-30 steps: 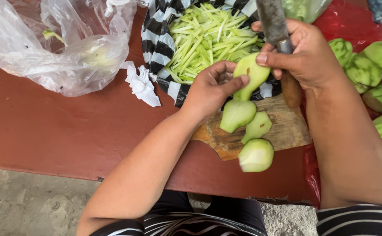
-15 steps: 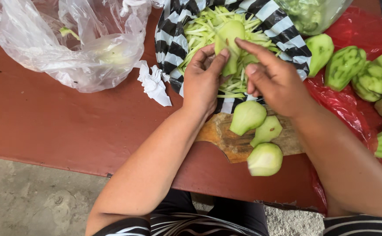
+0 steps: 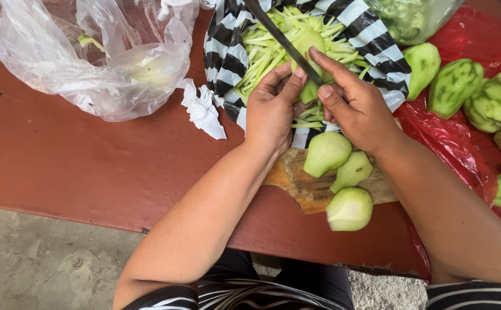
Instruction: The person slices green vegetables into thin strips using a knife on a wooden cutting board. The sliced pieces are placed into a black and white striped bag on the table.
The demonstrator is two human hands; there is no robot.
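Both hands work over the striped bag. Left hand (image 3: 270,106) curls around a peeled green fruit piece (image 3: 309,49), fingers clamped on its lower end. Right hand (image 3: 356,106) pinches a knife (image 3: 282,39), thumb and forefinger on the blade near the handle end; blade runs diagonally up-left across the fruit piece, touching it.

Head view, around them: fruit piece is held above a pile of green shreds (image 3: 265,54) lying in a black-and-white striped bag (image 3: 222,51). Just below the wrists, a wooden cutting board (image 3: 299,186) carries three peeled halves (image 3: 349,208), the nearest one overhanging the table edge. Left of the bag, crumpled white paper (image 3: 202,109), then a clear plastic bag (image 3: 90,57) with scraps inside. Right side: red plastic sheet (image 3: 463,149) with unpeeled ridged green fruits (image 3: 454,86) on it. All on a reddish-brown table (image 3: 61,166). Forearms cover part of the board.
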